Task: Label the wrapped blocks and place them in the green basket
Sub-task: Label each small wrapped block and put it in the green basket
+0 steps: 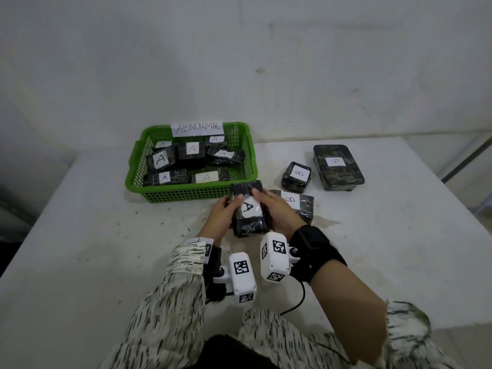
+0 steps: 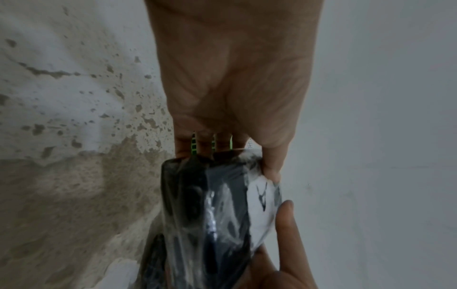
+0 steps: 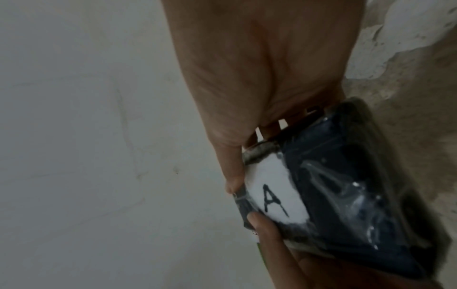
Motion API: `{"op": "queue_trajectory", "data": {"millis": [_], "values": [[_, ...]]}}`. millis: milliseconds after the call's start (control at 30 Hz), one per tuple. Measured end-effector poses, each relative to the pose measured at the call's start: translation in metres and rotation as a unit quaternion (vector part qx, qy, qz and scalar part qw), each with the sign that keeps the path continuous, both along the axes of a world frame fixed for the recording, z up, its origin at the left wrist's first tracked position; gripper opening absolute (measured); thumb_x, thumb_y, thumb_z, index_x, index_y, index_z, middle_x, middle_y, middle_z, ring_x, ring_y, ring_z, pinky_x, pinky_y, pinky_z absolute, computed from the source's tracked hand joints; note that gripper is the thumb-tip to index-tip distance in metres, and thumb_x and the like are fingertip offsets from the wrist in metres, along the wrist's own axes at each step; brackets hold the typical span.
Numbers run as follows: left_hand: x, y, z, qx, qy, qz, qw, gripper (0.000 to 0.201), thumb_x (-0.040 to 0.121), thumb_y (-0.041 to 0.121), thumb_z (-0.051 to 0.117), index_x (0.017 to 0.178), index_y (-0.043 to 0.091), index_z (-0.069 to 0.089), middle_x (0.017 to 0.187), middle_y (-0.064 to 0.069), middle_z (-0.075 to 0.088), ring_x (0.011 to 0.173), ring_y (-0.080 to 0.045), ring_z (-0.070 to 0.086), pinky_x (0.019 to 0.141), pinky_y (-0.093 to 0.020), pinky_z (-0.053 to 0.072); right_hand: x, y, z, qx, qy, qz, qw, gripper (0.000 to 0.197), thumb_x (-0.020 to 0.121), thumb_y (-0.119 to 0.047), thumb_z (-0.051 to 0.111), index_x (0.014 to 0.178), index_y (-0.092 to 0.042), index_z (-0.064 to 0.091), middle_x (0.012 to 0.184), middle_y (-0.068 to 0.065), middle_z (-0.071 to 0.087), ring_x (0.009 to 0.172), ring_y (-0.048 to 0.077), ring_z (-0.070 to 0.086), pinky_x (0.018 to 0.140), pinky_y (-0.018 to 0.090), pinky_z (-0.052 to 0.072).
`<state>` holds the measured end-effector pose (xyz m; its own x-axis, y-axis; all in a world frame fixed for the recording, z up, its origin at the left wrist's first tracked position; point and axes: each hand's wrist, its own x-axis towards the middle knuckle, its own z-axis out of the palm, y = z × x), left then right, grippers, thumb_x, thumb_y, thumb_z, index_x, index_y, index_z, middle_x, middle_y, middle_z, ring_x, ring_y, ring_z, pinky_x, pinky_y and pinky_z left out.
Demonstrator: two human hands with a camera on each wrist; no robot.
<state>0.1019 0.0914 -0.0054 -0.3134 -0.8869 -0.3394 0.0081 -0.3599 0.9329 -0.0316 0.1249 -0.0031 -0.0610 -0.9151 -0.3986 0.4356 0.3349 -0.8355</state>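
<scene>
Close to the person's body, above the near part of the desk [image 1: 372, 262], both hands hold one wrapped block [image 1: 249, 209] between them. The left hand [image 1: 222, 211] grips its left side and the right hand [image 1: 277, 209] grips its right side, so each hand is clenched on the block. It seems to be held this way to keep the block steady while the thumbs press down the white label marked A [image 1: 249, 207] on its top face. In the wrist views each thumb lies on the top face at an edge of the label, and the other fingers [image 2: 222, 142] curl under and behind the block, mostly hidden. The block is lifted and tilted, not resting on the desk.

Just beyond the hands stands the green basket [image 1: 191, 194], with several blocks marked A already inside and a paper sign [image 1: 197, 128] on its far wall. To the right lie three blocks marked B [image 1: 296, 177], outside the basket. I judge the label is nearly fixed, and the short way to the basket is free.
</scene>
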Motion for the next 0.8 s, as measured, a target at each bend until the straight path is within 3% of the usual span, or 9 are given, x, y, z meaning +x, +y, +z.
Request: {"op": "queue_trajectory", "data": {"millis": [100,167,267,367,467,567,600,700,800], "values": [[0.003,-0.002,-0.001,-0.003,-0.008,0.015,1.0,0.036,0.095,0.026,0.051,0.124,0.005,0.054,0.107,-0.012,0.065,0.078,-0.013,0.063,0.062,-0.024,0.051,-0.003,0.002,0.004,0.014,0.02,0.053,0.998,0.013,0.097,-0.019,0.053,0.109,-0.015,0.058,0.092,0.005,0.068,0.063,0.011,0.071,0.048,0.023,0.053],[0.005,-0.004,-0.002,0.001,-0.009,0.017,1.0,0.037,0.095,0.027,0.051,0.124,0.005,0.054,0.107,-0.012,0.064,0.079,-0.014,0.063,0.065,-0.026,0.051,-0.005,0.004,0.002,0.02,0.04,0.081,0.996,0.019,0.096,-0.016,0.055,0.115,-0.02,0.054,0.09,0.001,0.068,0.062,0.011,0.071,0.043,0.024,0.053],[0.006,-0.008,0.002,0.004,-0.011,0.013,1.0,0.038,0.094,0.029,0.052,0.125,0.006,0.054,0.11,-0.012,0.064,0.084,-0.017,0.062,0.071,-0.028,0.052,-0.005,0.001,0.002,0.02,0.069,0.085,0.994,0.022,0.094,-0.016,0.059,0.112,-0.027,0.054,0.092,-0.003,0.069,0.071,0.016,0.07,0.051,0.034,0.058],[0.004,-0.013,0.008,-0.004,-0.002,0.005,1.0,0.038,0.094,0.027,0.052,0.127,0.008,0.053,0.114,-0.012,0.063,0.083,-0.014,0.062,0.067,-0.024,0.052,-0.004,-0.004,0.003,0.018,0.076,0.064,0.995,0.026,0.091,-0.021,0.062,0.115,-0.028,0.055,0.098,-0.001,0.069,0.082,0.021,0.069,0.059,0.038,0.058],[0.002,-0.017,0.013,-0.031,-0.003,0.009,0.999,0.037,0.094,0.021,0.053,0.128,0.006,0.052,0.119,-0.014,0.061,0.079,-0.01,0.061,0.057,-0.016,0.053,-0.003,-0.007,0.006,0.002,0.067,0.045,0.997,0.042,0.088,-0.023,0.066,0.128,-0.025,0.052,0.108,0.005,0.068,0.093,0.026,0.068,0.06,0.035,0.058],[0.003,-0.026,0.023,-0.04,-0.001,0.03,0.999,0.037,0.095,0.019,0.052,0.127,0.003,0.051,0.116,-0.014,0.061,0.078,-0.012,0.061,0.054,-0.015,0.053,-0.002,-0.011,0.01,-0.03,0.046,0.045,0.997,0.05,0.086,-0.003,0.065,0.129,-0.022,0.047,0.102,0.006,0.067,0.087,0.023,0.066,0.063,0.031,0.057],[0.004,-0.029,0.027,-0.044,0.002,0.033,0.998,0.037,0.094,0.02,0.052,0.127,0.003,0.051,0.116,-0.013,0.062,0.08,-0.015,0.062,0.059,-0.018,0.055,-0.003,-0.013,0.013,-0.037,0.036,0.039,0.998,0.054,0.085,0.003,0.063,0.131,-0.019,0.044,0.101,0.008,0.066,0.085,0.024,0.065,0.063,0.03,0.057],[0.005,-0.035,0.04,-0.062,0.008,-0.003,0.998,0.027,0.093,0.022,0.054,0.119,0.014,0.055,0.122,-0.011,0.061,0.1,-0.023,0.062,0.088,-0.037,0.053,-0.005,-0.023,0.021,-0.048,0.017,0.004,0.999,0.059,0.085,0.007,0.062,0.138,-0.008,0.041,0.102,0.013,0.066,0.085,0.026,0.066,0.064,0.029,0.06],[0.003,-0.04,0.049,-0.07,0.008,-0.036,0.997,0.027,0.092,0.014,0.055,0.119,0.02,0.051,0.124,-0.011,0.058,0.111,-0.026,0.057,0.09,-0.041,0.051,-0.007,-0.032,0.032,-0.059,0.004,-0.017,0.998,0.061,0.085,0.003,0.064,0.14,-0.01,0.04,0.104,0.013,0.066,0.087,0.024,0.067,0.072,0.031,0.059]]}}
